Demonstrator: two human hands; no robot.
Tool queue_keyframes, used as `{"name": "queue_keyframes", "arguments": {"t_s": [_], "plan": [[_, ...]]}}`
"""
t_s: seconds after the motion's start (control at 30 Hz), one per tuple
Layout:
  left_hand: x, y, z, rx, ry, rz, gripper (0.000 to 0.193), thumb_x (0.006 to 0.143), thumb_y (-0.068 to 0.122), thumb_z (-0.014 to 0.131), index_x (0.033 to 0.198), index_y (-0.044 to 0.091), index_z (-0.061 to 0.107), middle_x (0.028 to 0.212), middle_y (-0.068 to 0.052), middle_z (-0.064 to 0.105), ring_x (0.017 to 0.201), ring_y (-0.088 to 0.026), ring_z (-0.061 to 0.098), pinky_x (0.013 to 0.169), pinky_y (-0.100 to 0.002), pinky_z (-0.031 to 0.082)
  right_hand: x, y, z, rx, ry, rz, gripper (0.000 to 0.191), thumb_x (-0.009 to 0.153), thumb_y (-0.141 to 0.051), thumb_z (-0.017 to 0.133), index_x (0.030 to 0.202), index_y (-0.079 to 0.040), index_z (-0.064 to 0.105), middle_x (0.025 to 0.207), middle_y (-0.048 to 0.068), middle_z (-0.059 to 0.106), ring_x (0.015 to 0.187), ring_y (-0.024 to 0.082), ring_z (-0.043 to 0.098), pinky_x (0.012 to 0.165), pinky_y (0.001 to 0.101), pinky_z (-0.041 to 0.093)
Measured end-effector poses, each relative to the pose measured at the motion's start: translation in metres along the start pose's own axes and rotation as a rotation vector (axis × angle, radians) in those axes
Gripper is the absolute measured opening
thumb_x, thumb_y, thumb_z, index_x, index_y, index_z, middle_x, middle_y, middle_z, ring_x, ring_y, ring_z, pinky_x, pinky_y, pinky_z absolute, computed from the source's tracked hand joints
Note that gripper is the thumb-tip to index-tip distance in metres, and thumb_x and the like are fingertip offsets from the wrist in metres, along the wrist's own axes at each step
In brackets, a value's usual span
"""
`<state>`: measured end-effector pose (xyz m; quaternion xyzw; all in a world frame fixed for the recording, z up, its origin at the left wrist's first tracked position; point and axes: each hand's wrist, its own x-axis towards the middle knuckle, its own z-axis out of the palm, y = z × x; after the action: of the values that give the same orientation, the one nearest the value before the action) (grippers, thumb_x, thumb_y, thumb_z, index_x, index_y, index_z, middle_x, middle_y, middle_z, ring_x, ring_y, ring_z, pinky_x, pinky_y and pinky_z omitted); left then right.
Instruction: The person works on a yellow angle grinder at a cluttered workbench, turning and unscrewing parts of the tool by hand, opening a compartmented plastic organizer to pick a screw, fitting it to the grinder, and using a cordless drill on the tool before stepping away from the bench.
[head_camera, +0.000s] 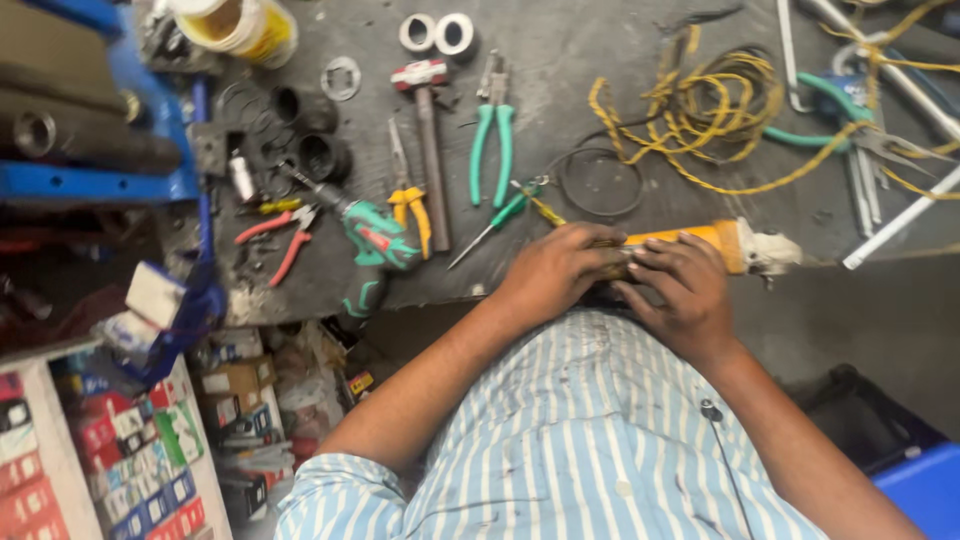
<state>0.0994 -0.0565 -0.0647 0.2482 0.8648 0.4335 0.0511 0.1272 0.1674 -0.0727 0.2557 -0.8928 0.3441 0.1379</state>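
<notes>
Grinder: one orange angle grinder (720, 243), pale metal head, lying on the bench (560, 60).
Left hand (553, 268): grip closed round its rear.
Right hand (683, 283): fingers curled over its body.
Pliers: one green-handled pair (491, 140), one yellow-handled (410, 200), one red-handled (280, 238).

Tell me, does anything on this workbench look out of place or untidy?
Yes. The yellow cord lies in a loose tangle across the bench top, over other tools. The green drill hangs partly over the bench edge. Both hands rest on the orange grinder.

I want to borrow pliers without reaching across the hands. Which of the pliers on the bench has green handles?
The large pliers lying beside the hammer, jaws pointing away from the person. The smaller pairs to its left have yellow handles and red handles.
</notes>
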Motion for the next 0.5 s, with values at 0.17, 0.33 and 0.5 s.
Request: {"name": "queue_keyframes", "arguments": {"t_s": [0.17, 0.33, 0.5], "plan": [[-0.051, -0.009, -0.078, 0.295, 0.371, -0.295, 0.049, 0.088, 0.026, 0.086, 0.13, 0.013, 0.065, 0.13, -0.008, 0.066, 0.122, -0.03, 0.063, 0.108, -0.041, 0.05, 0.014, -0.009, -0.002, -0.003, -0.028, 0.081, 0.032, 0.081, -0.016, 0.087, 0.107, -0.006, 0.072, 0.107, 0.01, 0.069, 0.109, 0.03, 0.068, 0.109, 0.0516, 0.051], [-0.123, -0.061, -0.141, 0.613, 0.322, -0.641, 0.131, 0.053, 0.033, 0.102, 0.151, -0.002, 0.023, 0.144, -0.032, 0.042, 0.129, -0.049, 0.046, 0.108, -0.05, 0.038, 0.024, -0.014, -0.005, -0.038, -0.027, 0.071, 0.023, 0.084, -0.013, 0.085, 0.105, -0.01, 0.076, 0.101, 0.009, 0.067, 0.103, 0.031, 0.065, 0.107, 0.051, 0.05], [-0.148, -0.095, -0.129, 0.282, 0.285, -0.633, 0.13, 0.072, 0.014, 0.093, 0.165, -0.001, 0.003, 0.165, -0.029, 0.029, 0.144, -0.04, 0.045, 0.117, -0.043, 0.04, 0.024, -0.009, -0.005, -0.036, 0.009, 0.114, 0.016, 0.082, -0.015, 0.085, 0.096, -0.013, 0.079, 0.098, 0.007, 0.066, 0.098, 0.032, 0.063, 0.098, 0.0488, 0.048]]}}
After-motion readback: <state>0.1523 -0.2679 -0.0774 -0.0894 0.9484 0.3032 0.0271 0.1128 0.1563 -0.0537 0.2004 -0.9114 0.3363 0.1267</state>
